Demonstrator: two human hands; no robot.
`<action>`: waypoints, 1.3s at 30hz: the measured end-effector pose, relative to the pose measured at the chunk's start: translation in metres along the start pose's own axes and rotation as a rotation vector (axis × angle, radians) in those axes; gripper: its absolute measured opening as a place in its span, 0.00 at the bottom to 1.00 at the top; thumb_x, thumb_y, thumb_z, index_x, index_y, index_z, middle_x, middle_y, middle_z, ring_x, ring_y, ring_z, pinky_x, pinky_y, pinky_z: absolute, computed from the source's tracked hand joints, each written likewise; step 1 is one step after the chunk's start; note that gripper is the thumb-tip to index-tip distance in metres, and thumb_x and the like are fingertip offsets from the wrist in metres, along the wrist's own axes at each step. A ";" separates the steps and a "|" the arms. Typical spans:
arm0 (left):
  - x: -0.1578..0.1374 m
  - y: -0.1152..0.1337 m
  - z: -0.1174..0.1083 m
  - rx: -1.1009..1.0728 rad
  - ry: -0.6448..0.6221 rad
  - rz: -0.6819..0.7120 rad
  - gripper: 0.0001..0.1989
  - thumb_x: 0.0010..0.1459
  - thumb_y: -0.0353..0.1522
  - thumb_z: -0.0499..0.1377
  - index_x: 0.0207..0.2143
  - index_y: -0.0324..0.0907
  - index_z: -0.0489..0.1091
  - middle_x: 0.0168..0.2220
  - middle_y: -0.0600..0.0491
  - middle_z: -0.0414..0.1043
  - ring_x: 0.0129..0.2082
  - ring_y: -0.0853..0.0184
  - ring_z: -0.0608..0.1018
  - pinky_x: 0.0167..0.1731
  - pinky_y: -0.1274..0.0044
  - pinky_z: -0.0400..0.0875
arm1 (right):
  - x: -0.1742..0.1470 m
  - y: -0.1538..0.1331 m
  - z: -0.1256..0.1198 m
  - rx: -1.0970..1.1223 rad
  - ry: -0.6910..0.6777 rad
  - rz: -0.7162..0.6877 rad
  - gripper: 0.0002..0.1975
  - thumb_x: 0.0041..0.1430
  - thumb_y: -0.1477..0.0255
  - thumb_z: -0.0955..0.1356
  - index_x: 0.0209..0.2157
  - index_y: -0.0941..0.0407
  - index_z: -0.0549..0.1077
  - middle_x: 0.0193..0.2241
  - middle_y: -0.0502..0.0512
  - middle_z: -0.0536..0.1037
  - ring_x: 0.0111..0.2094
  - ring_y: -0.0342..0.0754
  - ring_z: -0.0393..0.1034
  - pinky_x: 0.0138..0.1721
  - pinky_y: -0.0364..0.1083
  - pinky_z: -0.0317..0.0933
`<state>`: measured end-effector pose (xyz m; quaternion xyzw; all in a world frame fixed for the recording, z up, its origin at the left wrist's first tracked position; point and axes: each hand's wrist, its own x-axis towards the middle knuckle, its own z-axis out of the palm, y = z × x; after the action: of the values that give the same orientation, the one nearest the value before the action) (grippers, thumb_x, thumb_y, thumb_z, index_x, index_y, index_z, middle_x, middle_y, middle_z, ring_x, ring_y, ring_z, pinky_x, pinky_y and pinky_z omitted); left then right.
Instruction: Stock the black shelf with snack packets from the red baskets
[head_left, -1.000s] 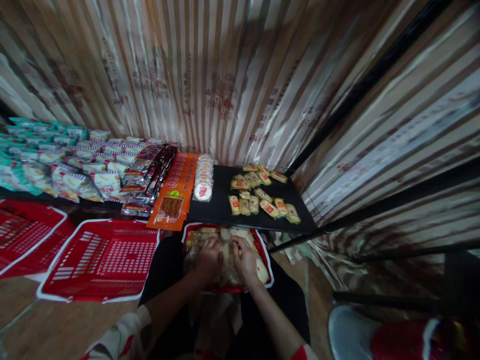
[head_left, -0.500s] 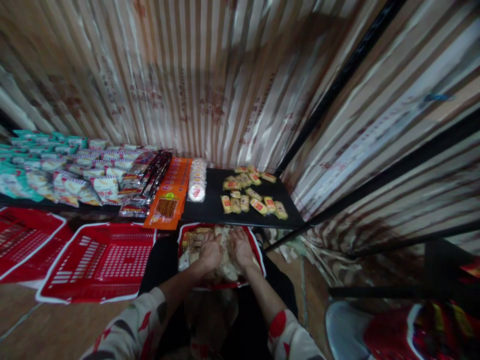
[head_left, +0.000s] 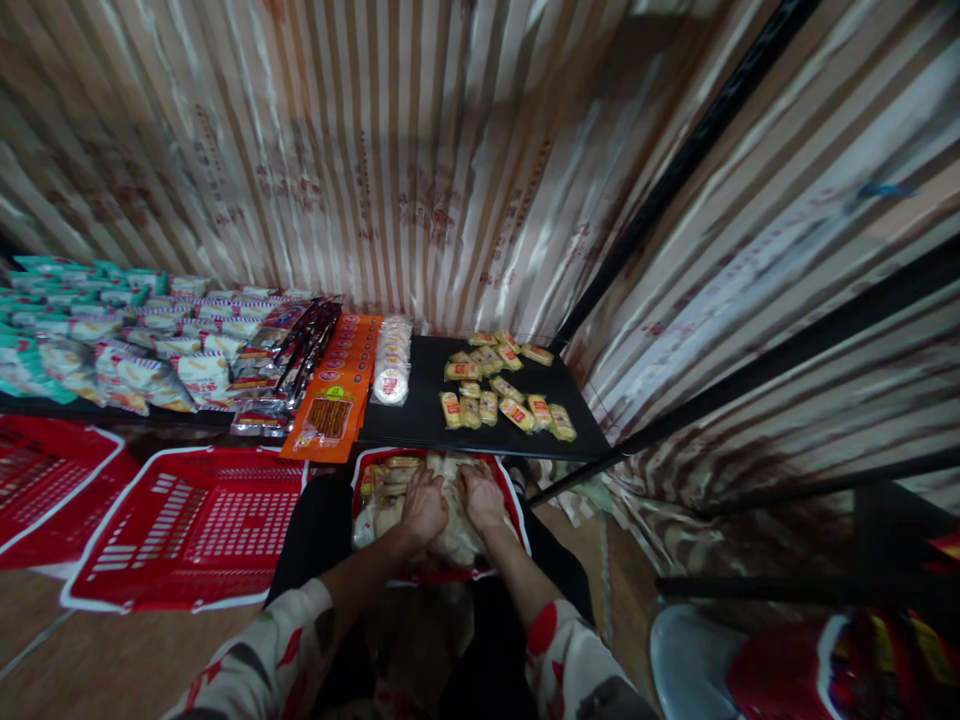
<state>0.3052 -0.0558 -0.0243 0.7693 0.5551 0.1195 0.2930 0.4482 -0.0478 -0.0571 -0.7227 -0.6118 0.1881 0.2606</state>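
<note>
In the head view, a red basket [head_left: 519, 515] with a white rim stands between my knees, full of yellowish wrapped snacks [head_left: 391, 478] and a crumpled, cloudy plastic bag [head_left: 454, 530]. My left hand [head_left: 425, 505] is sunk into the middle of it, fingers curled into the plastic. On the other side, my right hand [head_left: 481, 498] has its fingers bent against the same bag, facing the left. Fingertips of both are partly hidden in the plastic. Just beyond, small yellow wrapped cakes [head_left: 516, 412] lie scattered on the black shelf [head_left: 420, 425].
Left along the shelf are a row of round white packets [head_left: 391, 385], orange snack packs [head_left: 330, 410], dark red packets [head_left: 292, 360] and white-and-green bags [head_left: 142, 370]. Another red basket [head_left: 202, 530] stands at my left. A black post [head_left: 630, 240] slants at the right, above a grey stool [head_left: 686, 660].
My fingers have gone from lying outstretched over the bag to curled into it, with both hands still inside the basket. The view has shifted slightly.
</note>
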 end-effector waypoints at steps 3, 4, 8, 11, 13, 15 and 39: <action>-0.001 -0.002 -0.002 -0.001 0.001 0.011 0.24 0.51 0.25 0.49 0.52 0.32 0.66 0.56 0.40 0.64 0.60 0.57 0.60 0.61 0.67 0.50 | -0.010 -0.006 -0.006 -0.047 -0.042 -0.049 0.06 0.52 0.76 0.64 0.26 0.53 0.72 0.30 0.56 0.76 0.38 0.49 0.69 0.42 0.45 0.60; -0.001 -0.003 -0.002 -0.003 -0.004 0.015 0.25 0.51 0.25 0.49 0.53 0.31 0.65 0.56 0.40 0.63 0.60 0.57 0.60 0.61 0.67 0.49 | -0.014 -0.008 -0.009 -0.072 -0.062 -0.071 0.07 0.52 0.76 0.64 0.26 0.54 0.72 0.30 0.55 0.76 0.36 0.49 0.68 0.41 0.45 0.60; -0.005 -0.009 -0.001 -0.044 -0.031 0.031 0.27 0.50 0.23 0.49 0.55 0.34 0.62 0.58 0.43 0.62 0.61 0.60 0.59 0.61 0.69 0.49 | -0.030 -0.017 -0.023 -0.086 -0.132 -0.133 0.07 0.55 0.74 0.61 0.30 0.54 0.70 0.28 0.53 0.74 0.31 0.46 0.68 0.35 0.44 0.59; -0.009 -0.012 -0.003 -0.104 0.028 0.066 0.24 0.50 0.21 0.50 0.52 0.36 0.65 0.57 0.45 0.63 0.60 0.59 0.59 0.60 0.69 0.51 | -0.036 -0.021 -0.035 0.008 -0.165 -0.154 0.07 0.57 0.72 0.59 0.31 0.54 0.68 0.24 0.50 0.71 0.27 0.45 0.67 0.32 0.44 0.58; -0.011 -0.013 -0.006 -0.146 0.077 0.069 0.19 0.52 0.22 0.51 0.47 0.36 0.67 0.53 0.44 0.66 0.57 0.59 0.63 0.58 0.70 0.54 | -0.036 -0.022 -0.042 0.081 -0.168 -0.159 0.07 0.58 0.70 0.59 0.30 0.54 0.67 0.24 0.49 0.70 0.26 0.45 0.66 0.30 0.44 0.58; -0.011 -0.014 -0.012 -0.187 0.100 0.063 0.13 0.55 0.25 0.52 0.43 0.38 0.68 0.48 0.45 0.70 0.52 0.62 0.68 0.54 0.72 0.60 | -0.034 -0.025 -0.047 0.163 -0.156 -0.141 0.08 0.57 0.67 0.59 0.29 0.54 0.66 0.24 0.49 0.70 0.27 0.45 0.66 0.30 0.43 0.58; 0.012 -0.037 -0.087 -0.437 0.364 -0.194 0.18 0.56 0.24 0.50 0.49 0.38 0.64 0.48 0.44 0.72 0.49 0.63 0.73 0.49 0.72 0.67 | 0.032 -0.096 0.003 0.780 -0.178 0.062 0.15 0.43 0.61 0.69 0.31 0.55 0.68 0.25 0.50 0.76 0.26 0.46 0.70 0.28 0.44 0.64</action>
<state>0.2361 -0.0094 0.0215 0.5972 0.6306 0.3436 0.3573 0.3769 -0.0044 0.0008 -0.5686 -0.4923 0.4759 0.4559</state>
